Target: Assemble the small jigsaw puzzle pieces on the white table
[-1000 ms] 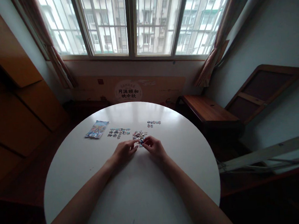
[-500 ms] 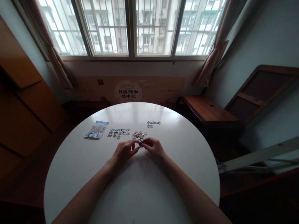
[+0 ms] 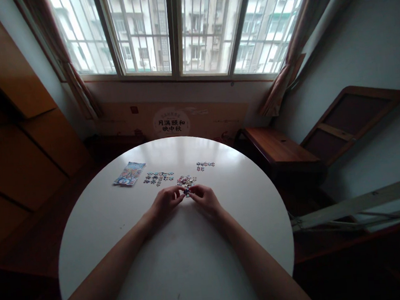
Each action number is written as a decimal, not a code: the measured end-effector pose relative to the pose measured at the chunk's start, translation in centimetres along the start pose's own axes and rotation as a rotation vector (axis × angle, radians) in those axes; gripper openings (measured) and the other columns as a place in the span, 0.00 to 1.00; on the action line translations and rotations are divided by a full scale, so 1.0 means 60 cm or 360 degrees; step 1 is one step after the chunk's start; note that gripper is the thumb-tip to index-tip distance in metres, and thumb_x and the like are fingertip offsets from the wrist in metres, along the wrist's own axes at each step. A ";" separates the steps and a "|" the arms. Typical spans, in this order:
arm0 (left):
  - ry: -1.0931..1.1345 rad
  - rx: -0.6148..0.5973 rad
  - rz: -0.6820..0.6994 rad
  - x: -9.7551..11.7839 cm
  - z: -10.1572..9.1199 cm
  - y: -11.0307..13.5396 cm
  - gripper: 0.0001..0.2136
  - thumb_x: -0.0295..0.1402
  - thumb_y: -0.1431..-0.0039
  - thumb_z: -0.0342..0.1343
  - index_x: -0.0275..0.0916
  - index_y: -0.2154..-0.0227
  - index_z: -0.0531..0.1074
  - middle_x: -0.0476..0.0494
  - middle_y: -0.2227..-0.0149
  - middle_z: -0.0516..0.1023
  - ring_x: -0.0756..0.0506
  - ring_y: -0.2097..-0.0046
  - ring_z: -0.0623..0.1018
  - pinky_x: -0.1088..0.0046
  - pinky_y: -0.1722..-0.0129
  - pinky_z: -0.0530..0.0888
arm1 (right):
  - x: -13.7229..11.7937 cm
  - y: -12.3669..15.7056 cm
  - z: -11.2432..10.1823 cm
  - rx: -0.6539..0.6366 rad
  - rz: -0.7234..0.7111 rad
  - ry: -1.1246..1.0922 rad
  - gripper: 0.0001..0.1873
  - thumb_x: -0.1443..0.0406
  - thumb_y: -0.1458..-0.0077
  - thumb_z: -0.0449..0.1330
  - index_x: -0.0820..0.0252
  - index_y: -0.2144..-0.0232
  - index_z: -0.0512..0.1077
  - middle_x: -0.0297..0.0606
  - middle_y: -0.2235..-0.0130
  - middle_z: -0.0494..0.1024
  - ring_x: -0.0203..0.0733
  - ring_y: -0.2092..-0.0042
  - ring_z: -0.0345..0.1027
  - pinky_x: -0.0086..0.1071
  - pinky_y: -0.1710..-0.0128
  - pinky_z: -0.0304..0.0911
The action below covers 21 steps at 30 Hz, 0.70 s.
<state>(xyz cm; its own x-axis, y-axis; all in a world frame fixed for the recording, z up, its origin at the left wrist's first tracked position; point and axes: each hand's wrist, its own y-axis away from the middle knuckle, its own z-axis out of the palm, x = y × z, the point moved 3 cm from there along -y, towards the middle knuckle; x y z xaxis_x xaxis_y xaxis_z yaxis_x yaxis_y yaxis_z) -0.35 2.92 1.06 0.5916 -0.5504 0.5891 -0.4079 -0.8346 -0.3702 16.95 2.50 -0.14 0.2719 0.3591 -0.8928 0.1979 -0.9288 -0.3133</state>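
1. Two bare hands meet low over the round white worktop (image 3: pixel 175 264) in the head view, forearms reaching in from the near edge, so the wrists probably rest on the surface to steady fine handling.
2. The right hand (image 3: pixel 206 197) has its thumb and forefinger pinching a small dark puzzle piece (image 3: pixel 187 191) just in front of the loose heap; the hold seems light, at the edge, which would leave most of the piece in sight.
3. The left hand (image 3: pixel 165 199) faces it from the other side, thumb and forefinger curved toward the same piece; whether these fingers press on it or merely flank it, one cannot tell at this scale.
4. Just beyond the fingers lies the heap of loose pieces (image 3: pixel 186 181), presumably kept central because both hands can reach it there.
5. To its left, a larger group of pieces (image 3: pixel 158 177) lies flat in rows; farther back on the right is a smaller group (image 3: pixel 205 165). Their spacing from the heap likely keeps them from mixing.
6. A colourful printed packet (image 3: pixel 129 173) lies flat at the far left, its printed side up, perhaps so that it stays readable and out of the forearms' way.
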 end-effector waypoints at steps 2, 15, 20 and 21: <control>0.0154 0.0008 -0.0076 -0.005 0.000 -0.003 0.12 0.37 0.44 0.54 0.36 0.62 0.75 0.51 0.78 0.72 0.54 0.78 0.68 0.81 0.76 0.65 | -0.002 0.000 0.000 -0.0013 -0.0014 0.0059 0.12 0.62 0.51 0.60 0.64 0.65 0.74 0.38 0.71 0.76 0.35 0.73 0.65 0.28 0.72 0.61; 0.0222 -0.0055 -0.0095 -0.001 0.001 -0.003 0.13 0.38 0.45 0.55 0.35 0.63 0.76 0.51 0.79 0.71 0.54 0.77 0.67 0.81 0.77 0.64 | -0.012 0.002 0.000 -0.0052 -0.0035 0.0196 0.11 0.64 0.51 0.59 0.64 0.64 0.74 0.35 0.73 0.73 0.34 0.72 0.64 0.27 0.72 0.60; 0.0147 -0.0065 -0.0051 0.002 0.001 -0.001 0.12 0.38 0.45 0.55 0.35 0.64 0.76 0.50 0.78 0.72 0.54 0.77 0.68 0.81 0.77 0.64 | -0.016 0.004 0.000 -0.0062 -0.0019 0.0214 0.11 0.63 0.50 0.60 0.65 0.66 0.75 0.36 0.73 0.74 0.35 0.72 0.64 0.27 0.71 0.60; 0.0137 -0.0065 -0.0051 0.002 0.001 -0.001 0.12 0.38 0.45 0.55 0.36 0.64 0.76 0.50 0.78 0.72 0.54 0.77 0.68 0.81 0.77 0.64 | -0.016 0.004 0.000 -0.0060 -0.0017 0.0222 0.11 0.63 0.50 0.60 0.65 0.66 0.75 0.36 0.73 0.74 0.35 0.72 0.65 0.27 0.71 0.60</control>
<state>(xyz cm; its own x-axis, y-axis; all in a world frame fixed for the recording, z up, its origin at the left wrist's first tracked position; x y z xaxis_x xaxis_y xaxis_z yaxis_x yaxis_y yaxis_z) -0.21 2.91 1.12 0.5436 -0.5181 0.6604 -0.4188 -0.8492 -0.3215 16.73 1.97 0.63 0.3973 0.3807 -0.8350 0.2359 -0.9217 -0.3080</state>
